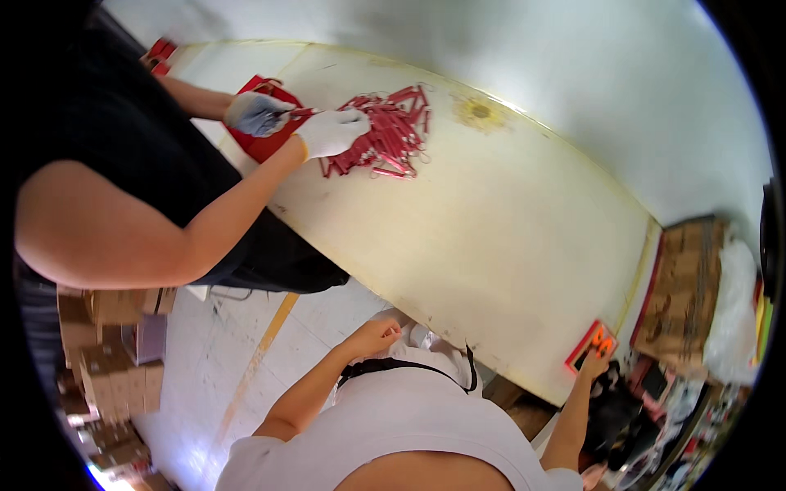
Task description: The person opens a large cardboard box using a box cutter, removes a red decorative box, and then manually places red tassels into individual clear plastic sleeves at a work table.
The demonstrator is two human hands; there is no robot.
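Note:
At the table's right end, my right hand (596, 364) is closed at the lower right edge of a small flat red-edged box (578, 353) with bright orange shapes on its dark face. How its fingertips grip the box is partly hidden. My left hand (377, 337) is curled in front of my waist, beside the near table edge; whatever its fingers may hold cannot be made out. The pale table (458, 245) stretches between my hands and a heap of dark red strips (393, 131) with thin loops.
A co-worker's white-gloved hands (332, 133) handle strips over a red bag (266, 147) at the far left. A cardboard box (679, 286) and a white plastic bag (734, 311) stand at right, above mixed clutter. Stacked cartons (119, 380) are on the left floor.

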